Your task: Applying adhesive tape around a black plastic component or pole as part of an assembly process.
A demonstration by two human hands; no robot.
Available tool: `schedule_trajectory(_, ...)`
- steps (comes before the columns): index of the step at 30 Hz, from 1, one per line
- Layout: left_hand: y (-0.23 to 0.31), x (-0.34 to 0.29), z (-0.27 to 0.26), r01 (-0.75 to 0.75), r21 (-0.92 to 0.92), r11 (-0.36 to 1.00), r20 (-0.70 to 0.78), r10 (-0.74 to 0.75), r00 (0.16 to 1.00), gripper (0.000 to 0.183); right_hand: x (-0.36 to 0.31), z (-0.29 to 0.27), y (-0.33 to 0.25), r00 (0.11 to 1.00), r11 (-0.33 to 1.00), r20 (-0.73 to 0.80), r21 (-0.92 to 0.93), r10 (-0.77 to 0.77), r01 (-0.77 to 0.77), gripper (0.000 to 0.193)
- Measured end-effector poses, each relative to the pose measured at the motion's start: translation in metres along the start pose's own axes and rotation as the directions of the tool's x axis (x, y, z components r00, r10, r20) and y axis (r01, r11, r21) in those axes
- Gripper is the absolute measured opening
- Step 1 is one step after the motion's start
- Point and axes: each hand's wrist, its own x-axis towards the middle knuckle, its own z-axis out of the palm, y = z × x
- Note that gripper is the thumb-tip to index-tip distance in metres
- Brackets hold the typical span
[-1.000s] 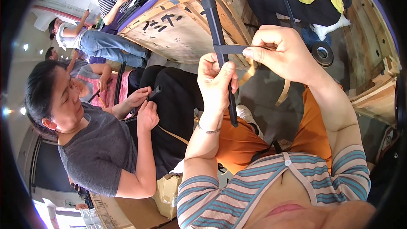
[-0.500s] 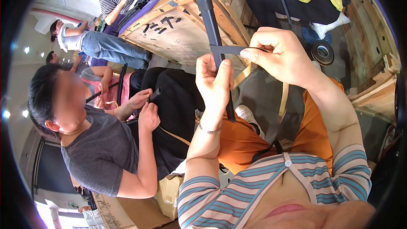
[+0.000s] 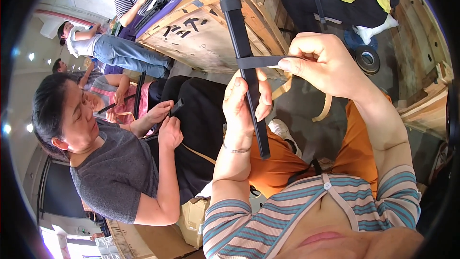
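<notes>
My left hand (image 3: 239, 103) is closed round a long black bar (image 3: 253, 108), which slants upward from its lower end above my lap, with fingers showing on both sides. A flat black tape (image 3: 263, 61) crosses the bar just above that hand and stretches to the right. My right hand (image 3: 321, 64) pinches the tape's other end between thumb and fingers. From near the hands hangs a curling tan backing strip (image 3: 286, 88). Higher up, a second black band (image 3: 231, 4) encircles the bar.
At my left a person in a grey shirt (image 3: 115, 172) holds a short black piece. A wooden crate (image 3: 191, 38) topped with black strips stands ahead. A tape roll (image 3: 367, 60) lies on the floor at right, by another wooden crate (image 3: 426, 100). Other people sit or stand around.
The bar's lower end has come down toward my lap. My left thumb has left the bar's front, and fingers now show on both sides. The tan strip's hanging end has curled up shorter.
</notes>
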Motion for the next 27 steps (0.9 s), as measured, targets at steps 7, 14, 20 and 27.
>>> schedule_trajectory(7,0.005,-0.002,-0.004,0.007,-0.006,1.0,-0.005,-0.007,1.0,0.041,0.001,0.0,0.001,0.999,0.998,-0.001,-0.019,-0.052,0.052,0.025)
schedule_trajectory(14,0.006,-0.004,-0.004,0.068,-0.154,0.986,0.098,-0.054,0.994,0.041,0.004,-0.001,0.004,0.997,0.996,0.042,-0.047,-0.07,0.072,0.027)
schedule_trajectory(20,-0.001,-0.001,-0.005,0.152,-0.239,0.959,0.214,-0.101,0.972,0.041,0.009,-0.002,0.015,0.994,0.998,0.097,0.045,-0.042,0.038,0.03)
schedule_trajectory(27,-0.002,0.003,-0.007,0.244,-0.221,0.944,-0.062,-0.263,0.963,0.041,0.016,-0.008,0.03,0.993,0.994,0.114,-0.107,0.026,-0.014,0.033)
